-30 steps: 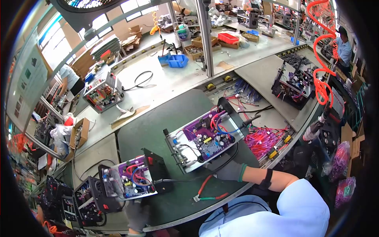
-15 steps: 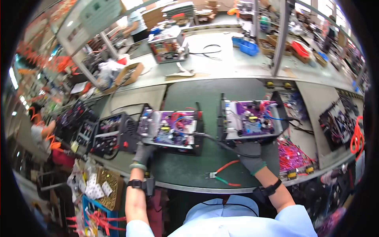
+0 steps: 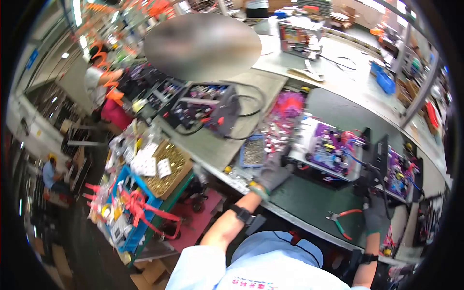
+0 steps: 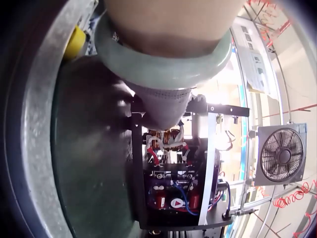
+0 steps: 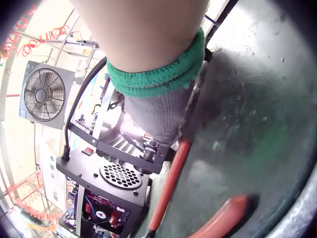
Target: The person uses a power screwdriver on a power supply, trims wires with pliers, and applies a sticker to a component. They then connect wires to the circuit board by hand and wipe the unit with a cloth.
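The left gloved hand [image 3: 274,176] grips the near left corner of an open-topped electronics unit [image 3: 333,150] with a purple board. In the left wrist view the hand [image 4: 161,106] covers one end of the black frame [image 4: 138,173]; its fingertips are hidden. At the right, the other gloved hand [image 3: 377,212] holds the near corner of a second unit [image 3: 398,176], a black cable beside it. The right wrist view shows that hand [image 5: 156,116] against the unit's frame [image 5: 129,158], fingers mostly hidden. Pliers [image 3: 344,217] with red and green handles lie between the hands.
Left of the units are a pink wire bundle [image 3: 290,104], a small blue tray [image 3: 253,152] of parts and a black-cased unit [image 3: 212,106]. A carton of brass-coloured parts [image 3: 176,169] and a blue crate [image 3: 145,232] stand beside the bench.
The head view has swung left. Both units have slid right along the bench with the hands at their corners, uncovering wires and a parts tray left of them.
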The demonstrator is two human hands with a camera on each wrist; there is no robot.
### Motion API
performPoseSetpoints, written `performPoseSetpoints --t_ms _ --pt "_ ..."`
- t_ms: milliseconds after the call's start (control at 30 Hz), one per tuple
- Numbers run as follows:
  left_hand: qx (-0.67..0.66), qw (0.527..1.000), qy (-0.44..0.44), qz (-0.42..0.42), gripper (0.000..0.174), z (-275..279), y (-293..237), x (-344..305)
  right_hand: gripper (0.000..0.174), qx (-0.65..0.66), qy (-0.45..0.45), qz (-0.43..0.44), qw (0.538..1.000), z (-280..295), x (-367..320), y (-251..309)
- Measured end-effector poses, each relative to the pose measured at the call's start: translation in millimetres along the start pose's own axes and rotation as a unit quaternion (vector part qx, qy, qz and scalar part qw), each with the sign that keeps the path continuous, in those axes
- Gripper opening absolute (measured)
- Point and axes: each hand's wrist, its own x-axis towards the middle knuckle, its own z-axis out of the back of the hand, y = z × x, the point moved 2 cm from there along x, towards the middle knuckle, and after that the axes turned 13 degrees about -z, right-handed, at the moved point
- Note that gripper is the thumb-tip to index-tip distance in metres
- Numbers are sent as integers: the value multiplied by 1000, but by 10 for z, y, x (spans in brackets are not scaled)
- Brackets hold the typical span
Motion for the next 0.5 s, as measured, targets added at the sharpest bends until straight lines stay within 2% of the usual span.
performPoseSetpoints --t_ms 33,67,133,200,233,267,333,367,400,433,467,500 --pt "69 997 33 -10 73 -77 152 46 35 1 27 -41 999 167 -13 120" --pt "127 991 5 -40 77 -77 108 -46 38 1 31 -12 999 298 -25 190" --pt "58 990 -30 -127 73 213 -37 -301 42 -30 37 18 999 200 30 27" --pt "74 959 -123 -243 58 503 296 -544 42 -43 48 31 997 255 85 79" --pt "78 958 -177 -212 47 796 314 -750 42 -50 67 12 996 333 56 179" --pt "114 953 -241 -142 37 1046 468 -975 41 -57 85 -7 995 357 48 240" --pt "229 911 -341 -32 23 1692 713 -1389 40 -84 53 5 995 307 -7 199" --pt "228 894 -386 -6 24 1993 733 -1592 37 -66 54 22 996 401 -68 275" --pt "290 863 -411 -37 26 2301 1146 -1794 33 -48 55 38 997 446 -94 330" --pt "323 849 -417 30 28 2562 1229 -1954 33 -48 57 40 996 430 -90 344" --pt "353 831 -419 96 30 2802 1297 -2086 30 24 61 79 995 419 -98 368" --pt "392 816 -409 118 34 3028 1476 -2207 27 95 65 117 987 414 -122 390"
